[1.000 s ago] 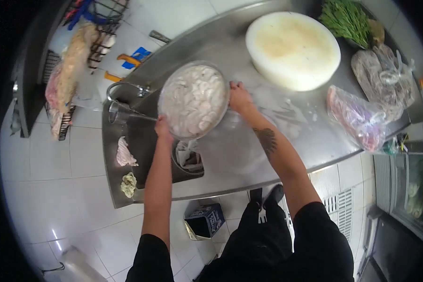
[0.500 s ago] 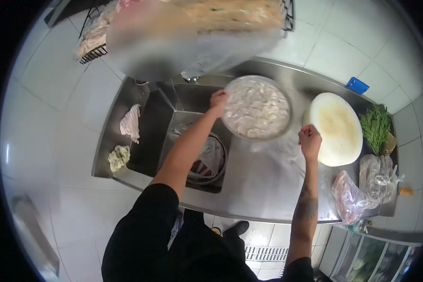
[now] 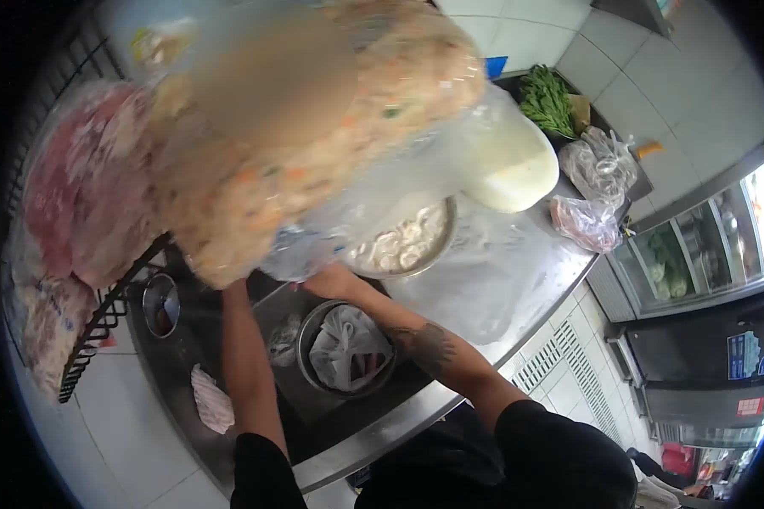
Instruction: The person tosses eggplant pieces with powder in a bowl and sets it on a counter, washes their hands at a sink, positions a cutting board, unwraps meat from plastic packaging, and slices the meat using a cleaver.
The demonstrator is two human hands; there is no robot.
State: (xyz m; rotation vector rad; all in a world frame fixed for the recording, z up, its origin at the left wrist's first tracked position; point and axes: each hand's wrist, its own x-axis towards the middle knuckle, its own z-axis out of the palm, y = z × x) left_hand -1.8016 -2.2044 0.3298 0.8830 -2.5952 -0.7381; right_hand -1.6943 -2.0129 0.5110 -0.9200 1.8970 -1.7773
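Over the sink (image 3: 301,416) now, and both forearms are stretched in from the near side. The left hand (image 3: 236,286) is screened almost wholly by the big bag of pale, orange-flecked food (image 3: 255,208) — whether its fingers are spread or pressed together cannot be told. The right hand (image 3: 325,280) is seen just to the right, its back exposed, its fingers lost behind clear plastic; what is pinched there, if anything, cannot be told.

Just beyond it the bowl of pale pieces (image 3: 407,240) is set on the worktop (image 3: 509,271), right of the sink, its far part covered by plastic. Below the right forearm a round pot (image 3: 348,394) is stood in the sink, and a knotted bag (image 3: 345,339) is held inside it. At far left, reddish meat in plastic (image 3: 81,182) is carried by a black wire rack (image 3: 85,356). Farther right — the white block (image 3: 522,174) is partly veiled by plastic, and beyond it green herbs (image 3: 547,102) are seen, with wrapped bags (image 3: 601,165) placed nearer.
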